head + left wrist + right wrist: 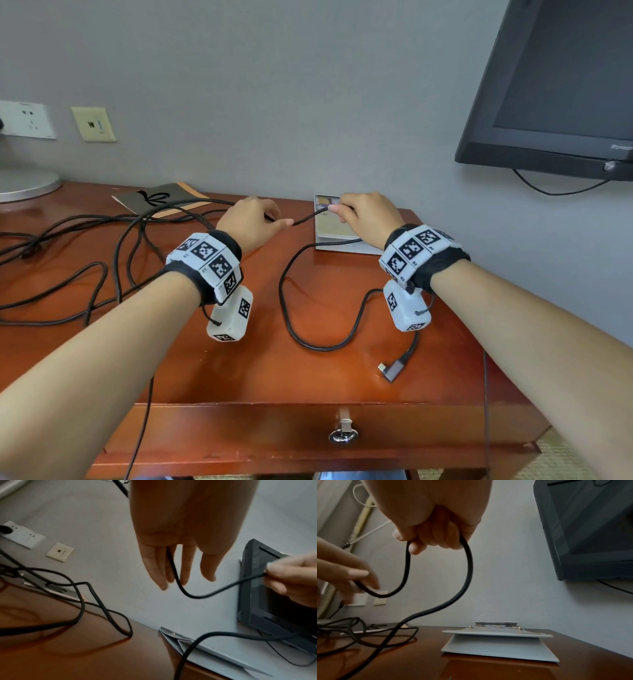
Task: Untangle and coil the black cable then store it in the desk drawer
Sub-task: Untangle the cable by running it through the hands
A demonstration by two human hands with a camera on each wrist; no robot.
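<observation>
A long black cable (318,347) sprawls over the red-brown desk (239,370), tangled in loops at the left (102,240). Its grey angled plug (390,371) lies near the front right. My left hand (255,219) holds a stretch above the desk's back; the cable (195,597) runs out between its fingers (154,566). A short slack span (406,574) leads to my right hand (363,214), whose curled fingers (433,531) grip the cable in a hanging loop (467,566). The desk drawer (274,431) at the front is closed, with a metal pull (343,435).
A grey folded card stand (337,233) sits on the desk under my right hand. A dark booklet (161,198) lies at the back, a round lamp base (24,185) at far left. A black screen (561,85) hangs on the wall at right, wall sockets (27,120) at left.
</observation>
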